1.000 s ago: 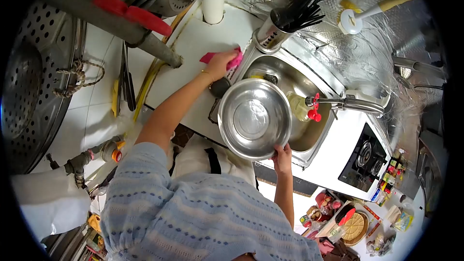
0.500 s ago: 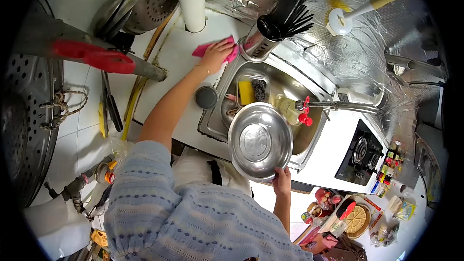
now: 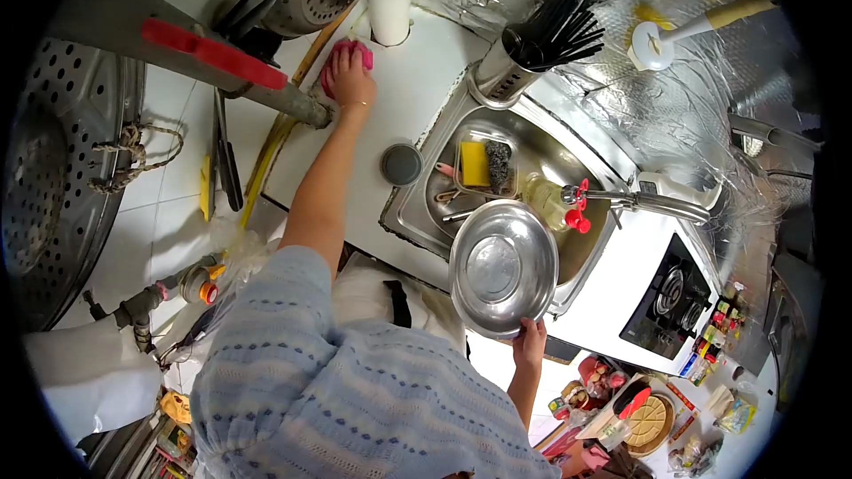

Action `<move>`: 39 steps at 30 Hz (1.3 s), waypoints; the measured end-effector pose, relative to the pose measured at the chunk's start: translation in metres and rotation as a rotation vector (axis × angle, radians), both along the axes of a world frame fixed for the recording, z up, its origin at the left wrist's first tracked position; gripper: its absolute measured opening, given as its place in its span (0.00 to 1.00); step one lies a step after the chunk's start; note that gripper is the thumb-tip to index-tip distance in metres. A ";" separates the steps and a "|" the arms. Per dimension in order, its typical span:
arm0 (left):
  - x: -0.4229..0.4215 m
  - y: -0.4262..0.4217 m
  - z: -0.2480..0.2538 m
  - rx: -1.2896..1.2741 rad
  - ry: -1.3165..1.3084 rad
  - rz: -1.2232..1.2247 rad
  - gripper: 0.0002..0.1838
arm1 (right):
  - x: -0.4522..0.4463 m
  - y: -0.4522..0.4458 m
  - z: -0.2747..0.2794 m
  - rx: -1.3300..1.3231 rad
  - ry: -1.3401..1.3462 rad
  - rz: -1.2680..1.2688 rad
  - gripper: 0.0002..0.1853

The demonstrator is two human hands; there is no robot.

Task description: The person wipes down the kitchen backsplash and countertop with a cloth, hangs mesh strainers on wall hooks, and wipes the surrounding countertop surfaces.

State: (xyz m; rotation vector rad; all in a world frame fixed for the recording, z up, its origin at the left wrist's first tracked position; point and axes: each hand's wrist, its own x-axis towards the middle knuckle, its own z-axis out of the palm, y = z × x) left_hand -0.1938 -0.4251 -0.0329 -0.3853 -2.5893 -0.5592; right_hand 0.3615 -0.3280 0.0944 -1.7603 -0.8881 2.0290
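Observation:
My left hand (image 3: 353,82) grips a crumpled pink cloth (image 3: 330,71) and presses it on the white countertop (image 3: 417,80), by the counter's left edge and close to the white pipe. In my right hand (image 3: 530,341) is the rim of a shiny steel basin (image 3: 501,266), held over the near side of the sink (image 3: 586,253). The basin's inside faces up and shows nothing in it. A grey round lid or jar (image 3: 402,164) stands on the counter between my left forearm and the sink.
Inside the sink are a tray with a yellow sponge (image 3: 475,164) and dark scourer (image 3: 499,166), and a bottle (image 3: 543,202) under the faucet (image 3: 661,204). A steel chopstick holder (image 3: 501,75) stands at the sink's back corner. A grey pipe with red handle (image 3: 213,53) juts in from the left.
My left hand has slid the pink cloth from beside the chopstick holder leftward to the counter's edge, where it is now bunched up. The basin stays in my right hand, over the sink's near side.

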 end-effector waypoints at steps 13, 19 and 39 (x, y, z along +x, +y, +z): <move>0.055 0.038 0.026 0.551 -0.396 -0.602 0.25 | -0.012 -0.007 0.015 0.075 -0.004 -0.095 0.11; -0.037 0.003 0.017 0.059 -0.215 -0.116 0.19 | 0.012 -0.002 0.002 0.040 -0.002 0.009 0.11; -0.012 -0.005 0.006 0.003 -0.220 -0.015 0.21 | -0.067 0.015 -0.035 -0.018 0.132 0.220 0.12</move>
